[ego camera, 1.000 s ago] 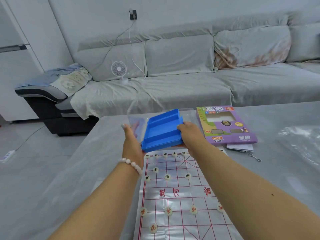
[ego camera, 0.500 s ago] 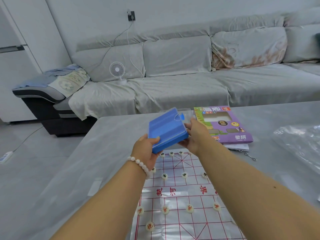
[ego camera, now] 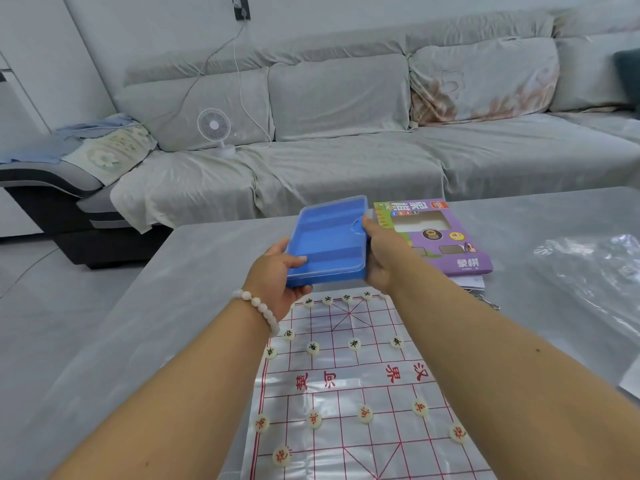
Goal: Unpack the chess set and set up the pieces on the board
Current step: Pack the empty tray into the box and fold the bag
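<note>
Grey table (ego camera: 180, 306) bears chess mat (ego camera: 346, 382); grey sofa (ego camera: 346, 133) behind

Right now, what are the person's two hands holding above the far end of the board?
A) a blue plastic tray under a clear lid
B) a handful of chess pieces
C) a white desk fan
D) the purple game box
A: the left hand and right hand grip opposite ends of the blue plastic tray, while the purple game box lies on the table beside it.
</note>
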`<state>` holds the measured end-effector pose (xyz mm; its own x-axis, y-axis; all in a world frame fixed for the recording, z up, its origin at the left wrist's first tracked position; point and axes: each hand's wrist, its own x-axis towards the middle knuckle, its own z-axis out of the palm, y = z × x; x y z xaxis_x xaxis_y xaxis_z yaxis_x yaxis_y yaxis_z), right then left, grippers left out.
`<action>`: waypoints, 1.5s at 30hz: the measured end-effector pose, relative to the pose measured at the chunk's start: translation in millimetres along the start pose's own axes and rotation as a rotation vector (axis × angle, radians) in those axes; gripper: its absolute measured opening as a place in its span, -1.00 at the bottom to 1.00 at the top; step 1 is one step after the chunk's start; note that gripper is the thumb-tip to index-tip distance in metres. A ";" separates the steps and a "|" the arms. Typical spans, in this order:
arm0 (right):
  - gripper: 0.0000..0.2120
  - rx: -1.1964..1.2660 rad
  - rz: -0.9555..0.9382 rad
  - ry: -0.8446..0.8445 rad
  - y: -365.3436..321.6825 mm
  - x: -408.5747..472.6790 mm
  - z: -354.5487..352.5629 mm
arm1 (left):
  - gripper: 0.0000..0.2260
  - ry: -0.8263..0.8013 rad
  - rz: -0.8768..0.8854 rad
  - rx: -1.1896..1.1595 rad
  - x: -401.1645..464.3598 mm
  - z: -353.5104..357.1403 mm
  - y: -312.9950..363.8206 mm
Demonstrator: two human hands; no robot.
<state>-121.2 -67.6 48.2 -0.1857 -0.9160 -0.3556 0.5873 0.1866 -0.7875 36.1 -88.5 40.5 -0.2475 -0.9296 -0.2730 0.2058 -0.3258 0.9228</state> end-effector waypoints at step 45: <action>-0.75 -1.962 -0.544 0.593 -7.8 21.4 -183.9 | -0.64 0.005 -0.037 -0.175 23.5 49.7 -51.1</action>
<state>-274.6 -23.3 -45.9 -0.4084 -0.8730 0.2667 -0.9117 0.4045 -0.0722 -27.4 -85.1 0.4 -0.2530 -0.9172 -0.3078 0.3589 -0.3844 0.8505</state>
